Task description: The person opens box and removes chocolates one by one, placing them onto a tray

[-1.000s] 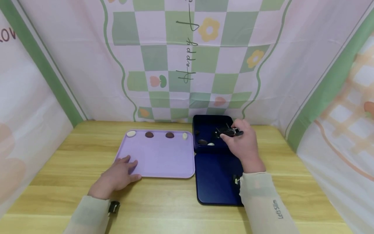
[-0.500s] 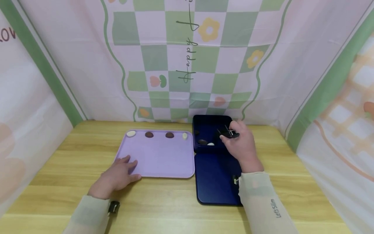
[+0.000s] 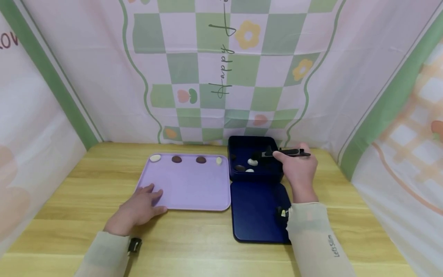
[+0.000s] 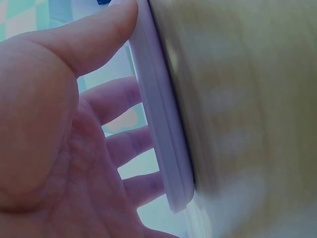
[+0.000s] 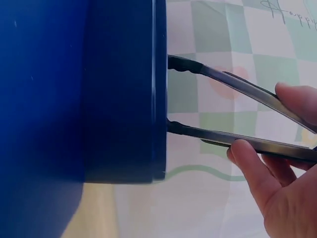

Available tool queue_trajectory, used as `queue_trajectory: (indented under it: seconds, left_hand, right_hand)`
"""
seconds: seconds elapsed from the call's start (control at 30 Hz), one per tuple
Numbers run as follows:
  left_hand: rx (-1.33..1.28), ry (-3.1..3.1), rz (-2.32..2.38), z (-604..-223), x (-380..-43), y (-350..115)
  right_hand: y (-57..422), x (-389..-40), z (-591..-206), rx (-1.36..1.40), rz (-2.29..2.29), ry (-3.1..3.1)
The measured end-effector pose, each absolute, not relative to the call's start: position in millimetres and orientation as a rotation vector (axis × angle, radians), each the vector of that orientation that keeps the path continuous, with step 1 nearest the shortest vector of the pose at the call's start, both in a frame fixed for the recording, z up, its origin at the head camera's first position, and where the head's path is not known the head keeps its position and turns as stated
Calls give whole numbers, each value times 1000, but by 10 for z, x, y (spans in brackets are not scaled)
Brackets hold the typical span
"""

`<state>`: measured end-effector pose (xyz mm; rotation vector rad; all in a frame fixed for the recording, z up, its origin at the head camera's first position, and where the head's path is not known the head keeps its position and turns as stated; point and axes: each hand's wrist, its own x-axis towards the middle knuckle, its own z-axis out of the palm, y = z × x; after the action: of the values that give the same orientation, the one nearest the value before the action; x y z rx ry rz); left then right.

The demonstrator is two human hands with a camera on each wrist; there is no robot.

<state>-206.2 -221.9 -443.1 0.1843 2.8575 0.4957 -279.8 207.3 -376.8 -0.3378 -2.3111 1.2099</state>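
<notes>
My right hand (image 3: 300, 173) holds black-and-metal tongs (image 3: 290, 153) over the navy box (image 3: 256, 176). In the right wrist view the tong arms (image 5: 237, 136) are spread, and the box wall (image 5: 124, 99) hides their tips. Inside the box lie a white oval piece (image 3: 252, 162) close to the tips, another white piece (image 3: 249, 170), a brown one (image 3: 240, 168) and a dark one (image 3: 233, 157). My left hand (image 3: 140, 207) rests at the near left corner of the lilac tray (image 3: 194, 192), thumb along its rim in the left wrist view.
Along the tray's far edge sit a white oval (image 3: 155, 158), two brown ovals and a smaller white one (image 3: 219, 161). A navy lid (image 3: 257, 219) lies in front of the box, touching the tray's right side. A patterned cloth (image 3: 211, 96) hangs behind the table.
The tongs have swung from being tilted over the box to lying nearly level, pointing left. My right hand has shifted right, uncovering a white piece. My left hand and the tray are unmoved.
</notes>
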Motion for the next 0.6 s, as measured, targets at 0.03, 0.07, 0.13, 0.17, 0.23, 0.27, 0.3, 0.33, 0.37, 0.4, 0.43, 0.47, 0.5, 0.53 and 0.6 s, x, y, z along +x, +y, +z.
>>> queue_trajectory:
  seconds: [0.03, 0.07, 0.13, 0.17, 0.23, 0.27, 0.3, 0.33, 0.37, 0.4, 0.43, 0.47, 0.5, 0.53, 0.6]
  left_hand:
    - [186, 2858, 496, -4432, -2063, -2222]
    - [186, 2858, 496, -4434, -2063, -2223]
    - [184, 2859, 495, -4441, -2062, -2226]
    - [186, 2861, 496, -4443, -2063, -2228]
    - [187, 2863, 495, -4448, -2065, -2231]
    - [186, 2863, 496, -4452, -2064, -2230]
    - [188, 2865, 495, -4454, -2065, -2231]
    - [189, 2866, 495, -4454, -2066, -2231]
    - [190, 2866, 495, -4454, -2067, -2230]
    - [190, 2866, 494, -4455, -2066, -2229]
    - [189, 2866, 494, -4456, -2066, -2228]
    - [189, 2866, 493, -4456, -2065, -2227]
    - [190, 2867, 494, -4456, -2066, -2227]
    - [190, 2867, 495, -4456, -2064, -2226]
    - [192, 2869, 496, -4457, -2061, -2225]
  right_hand:
    - [2075, -2793, -3768, -324, 1203, -2308]
    - [2071, -2783, -3765, -305, 1207, -2307]
    - [2062, -2767, -3759, -252, 1196, -2315]
    - [2057, -2759, -3751, -222, 1193, -2319]
    - [2042, -2745, -3739, -161, 1189, -2330]
    - [2033, -2741, -3734, -134, 1183, -2338]
    - [2028, -2740, -3734, -110, 1174, -2345]
    - [2022, -2740, -3735, -86, 1176, -2348]
    - [2020, -2742, -3740, -60, 1169, -2356]
    - [2016, -2746, -3750, -37, 1166, -2364]
    - [2016, -2749, -3762, -14, 1149, -2379]
    - [2017, -2754, -3774, 9, 1146, -2384]
    - [2019, -2757, -3784, 33, 1143, -2387]
    - [2021, -2762, -3795, 56, 1137, -2389]
    - [2026, -2769, -3814, 87, 1127, -2389]
